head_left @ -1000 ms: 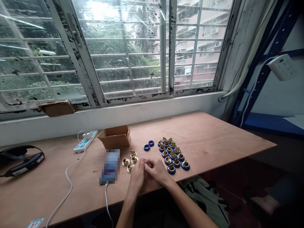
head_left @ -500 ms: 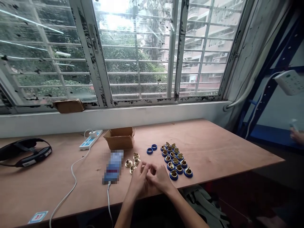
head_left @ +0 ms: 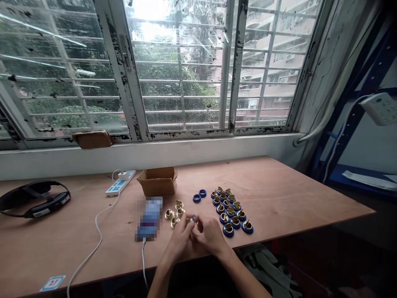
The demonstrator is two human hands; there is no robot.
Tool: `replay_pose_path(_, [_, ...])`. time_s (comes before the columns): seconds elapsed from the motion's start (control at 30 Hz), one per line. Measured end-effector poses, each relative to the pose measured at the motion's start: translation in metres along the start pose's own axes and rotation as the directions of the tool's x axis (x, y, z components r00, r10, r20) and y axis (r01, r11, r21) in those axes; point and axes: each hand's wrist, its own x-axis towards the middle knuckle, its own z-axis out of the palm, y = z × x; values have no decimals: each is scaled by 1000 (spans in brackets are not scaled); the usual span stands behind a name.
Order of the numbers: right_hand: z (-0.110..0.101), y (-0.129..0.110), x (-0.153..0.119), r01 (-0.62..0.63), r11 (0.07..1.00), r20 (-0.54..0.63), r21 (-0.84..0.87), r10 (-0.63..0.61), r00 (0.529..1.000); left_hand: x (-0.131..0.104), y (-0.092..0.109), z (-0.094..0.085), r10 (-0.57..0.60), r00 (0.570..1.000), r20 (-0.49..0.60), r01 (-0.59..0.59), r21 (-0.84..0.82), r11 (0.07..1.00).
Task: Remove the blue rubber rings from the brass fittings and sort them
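My left hand [head_left: 181, 235] and my right hand [head_left: 210, 235] meet over the table's front edge, fingers closed in a pinch. Between their fingertips shows the edge of a small blue ring [head_left: 194, 218]; the fingers hide most of it. Just beyond my left hand lie several loose gold-coloured metal fittings [head_left: 169, 214]. Two loose blue rings [head_left: 197, 198] rest farther back, one behind the other. To the right of my right hand stand rows of gold fittings seated in blue rings [head_left: 228, 230], each with an upright or tilted flap on top.
Behind the loose fittings stands an open cardboard box [head_left: 158, 186]. A blurred phone [head_left: 149, 219] with a white cable lies left of my hands. Farther left are a power strip [head_left: 120, 183] and a black headset [head_left: 34, 198]. The wooden table [head_left: 288, 198] meets a windowed wall.
My fingers have shifted slightly, and the blue ring's edge now shows between them. A person's hand at the far right edge has gone out of view. The view has shifted a little.
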Motion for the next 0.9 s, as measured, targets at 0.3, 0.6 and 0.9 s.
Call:
replay_pose_path(0.3, [1,0,-1,-8,1000,-8,19,8,1000,-4,3,-1,35,998,48,-36,9,999])
replay_pose_path(0.6, [1,0,-2,26,1000,-3,9,-26,1000,-6,5,-4,51,994,97,-44,-71,996])
replay_pose_path(0.9, [3,5,-2,104,994,34,-22,-103,994,-5,-1,-1,-37,999,24,41,-190,981])
